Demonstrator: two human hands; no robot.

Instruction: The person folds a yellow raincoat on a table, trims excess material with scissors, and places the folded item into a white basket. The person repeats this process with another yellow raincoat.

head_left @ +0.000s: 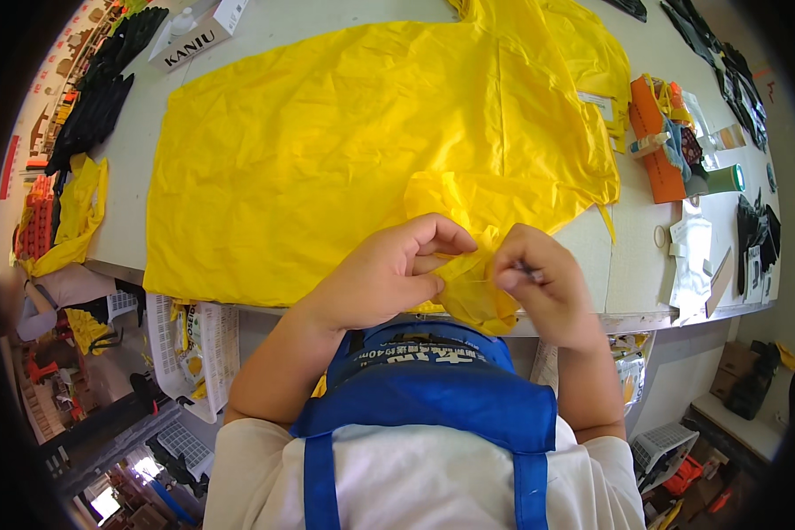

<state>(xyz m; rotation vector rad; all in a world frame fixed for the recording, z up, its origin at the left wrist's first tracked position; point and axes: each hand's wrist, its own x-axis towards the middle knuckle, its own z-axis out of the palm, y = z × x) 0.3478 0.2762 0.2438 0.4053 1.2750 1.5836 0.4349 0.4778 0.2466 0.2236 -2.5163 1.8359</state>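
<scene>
A large yellow garment (327, 150) of thin, smooth fabric lies spread flat across the worktable in front of me. Close to the near edge, one bunched part of it (473, 291) is lifted and crumpled between my hands. My left hand (406, 265) pinches that fabric between thumb and fingers. Just to its right, my right hand (543, 278) is closed with a small dark object (527, 271) between the fingers; its kind is too blurred to tell. The right fist is beside the bunched fabric, and whether it also grips the cloth is hidden.
An orange box (656, 150) of small tools and bottles stands at the right, beside a green roll (726, 179) and clear plastic packaging (691, 265). Black garments (93, 119) lie at the far left. White baskets (216, 362) sit under the table edge. Another person's arm (40, 309) shows at left.
</scene>
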